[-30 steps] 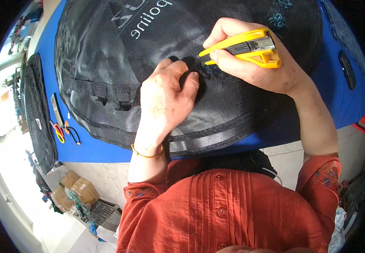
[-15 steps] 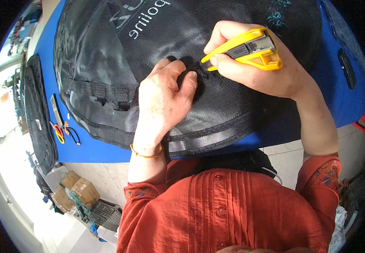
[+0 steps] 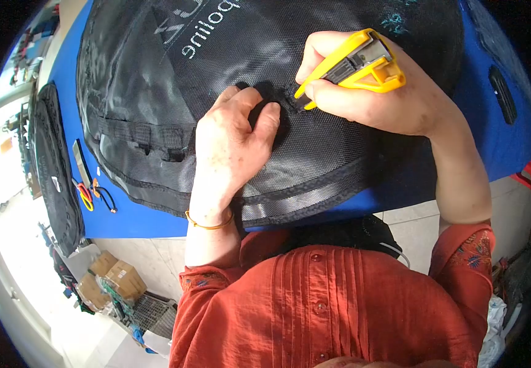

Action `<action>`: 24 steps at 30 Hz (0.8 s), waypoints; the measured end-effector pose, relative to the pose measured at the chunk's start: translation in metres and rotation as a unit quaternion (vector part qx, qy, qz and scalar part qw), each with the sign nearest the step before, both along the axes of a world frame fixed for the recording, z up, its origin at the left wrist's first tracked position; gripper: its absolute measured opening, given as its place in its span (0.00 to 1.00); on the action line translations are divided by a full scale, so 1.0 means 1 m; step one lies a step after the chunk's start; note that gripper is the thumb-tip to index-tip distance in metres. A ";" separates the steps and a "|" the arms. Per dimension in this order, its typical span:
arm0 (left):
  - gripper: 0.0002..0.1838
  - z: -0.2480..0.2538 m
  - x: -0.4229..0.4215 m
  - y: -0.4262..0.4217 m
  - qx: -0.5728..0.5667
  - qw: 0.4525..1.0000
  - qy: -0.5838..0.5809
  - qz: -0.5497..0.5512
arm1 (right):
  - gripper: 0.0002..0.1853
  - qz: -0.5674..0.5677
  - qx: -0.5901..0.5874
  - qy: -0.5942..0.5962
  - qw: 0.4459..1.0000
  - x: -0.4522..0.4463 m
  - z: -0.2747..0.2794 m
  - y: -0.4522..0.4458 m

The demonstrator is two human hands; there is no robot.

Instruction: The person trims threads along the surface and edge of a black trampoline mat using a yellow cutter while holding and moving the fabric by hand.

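Observation:
Black mesh fabric point(image 3: 314, 147) with white lettering lies over a blue table point(image 3: 130, 222). My right hand point(image 3: 370, 92) is closed around a yellow tool point(image 3: 354, 64) with a metal part at its rear end. The tool's front tip touches or nearly touches a dark, rough spot on the mesh. To the left of that spot my left hand point(image 3: 235, 132) presses on the fabric with bent fingers. Its fingertips are partly hidden, so I cannot tell whether they pinch the mesh. Loose blue-green threads point(image 3: 394, 23) show at the top right of the fabric.
Scissors point(image 3: 85, 195) and a dark flat tool point(image 3: 81, 162) lie at the table's left. A black bundle point(image 3: 57, 178) stands along that side. At the right lies a black oval piece point(image 3: 502, 95). Cardboard boxes point(image 3: 121, 279) and a grey crate point(image 3: 154, 314) are on the floor.
The mesh and my left hand have shifted slightly left. My right hand has tilted the yellow tool more steeply, its rear end rising and moving a little left.

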State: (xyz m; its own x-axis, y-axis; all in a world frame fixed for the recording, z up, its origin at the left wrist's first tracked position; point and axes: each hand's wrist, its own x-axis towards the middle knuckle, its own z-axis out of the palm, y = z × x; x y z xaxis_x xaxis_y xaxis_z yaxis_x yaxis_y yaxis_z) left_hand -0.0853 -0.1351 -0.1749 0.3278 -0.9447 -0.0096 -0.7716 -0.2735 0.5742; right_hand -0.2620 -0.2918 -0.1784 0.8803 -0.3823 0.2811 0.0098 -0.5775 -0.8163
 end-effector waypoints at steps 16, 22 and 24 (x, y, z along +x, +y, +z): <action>0.09 0.002 0.000 0.000 -0.004 1.000 0.018 0.008 | 0.06 -0.036 0.155 0.066 0.985 0.004 0.015 0.003; 0.08 -0.002 0.002 0.000 -0.013 1.000 0.025 -0.003 | 0.06 -0.045 0.132 0.032 0.990 0.010 0.005 0.008; 0.08 -0.003 0.003 0.000 -0.021 0.999 0.023 -0.011 | 0.06 -0.042 0.118 0.025 0.992 0.010 0.000 0.009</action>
